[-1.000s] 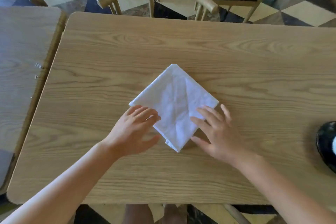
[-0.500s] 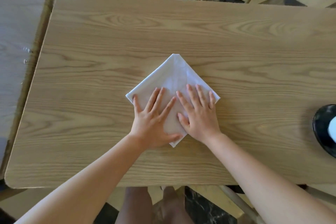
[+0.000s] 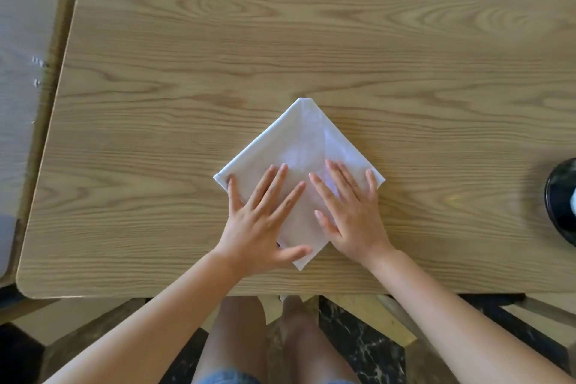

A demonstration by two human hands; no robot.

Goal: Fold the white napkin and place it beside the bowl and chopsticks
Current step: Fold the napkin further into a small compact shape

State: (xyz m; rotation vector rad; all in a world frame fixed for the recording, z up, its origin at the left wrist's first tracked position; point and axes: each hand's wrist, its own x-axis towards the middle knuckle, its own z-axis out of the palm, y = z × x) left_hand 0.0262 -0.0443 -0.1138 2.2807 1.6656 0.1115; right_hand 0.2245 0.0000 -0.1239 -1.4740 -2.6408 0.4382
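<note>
A white napkin lies folded into a diamond shape near the front middle of the wooden table. My left hand rests flat on its left half with fingers spread. My right hand presses flat on its right half, fingers apart. Neither hand grips the cloth. At the far right edge a dark bowl shows only in part, cut off by the frame. No chopsticks are in view.
A second wooden table butts against the left side. Chair legs and a patterned floor show beyond the far edge. My knees are under the table's front edge.
Both hands moved from the napkin's lower edges onto its surface and now press it flat. The view tilted down, so the napkin sits lower in frame.
</note>
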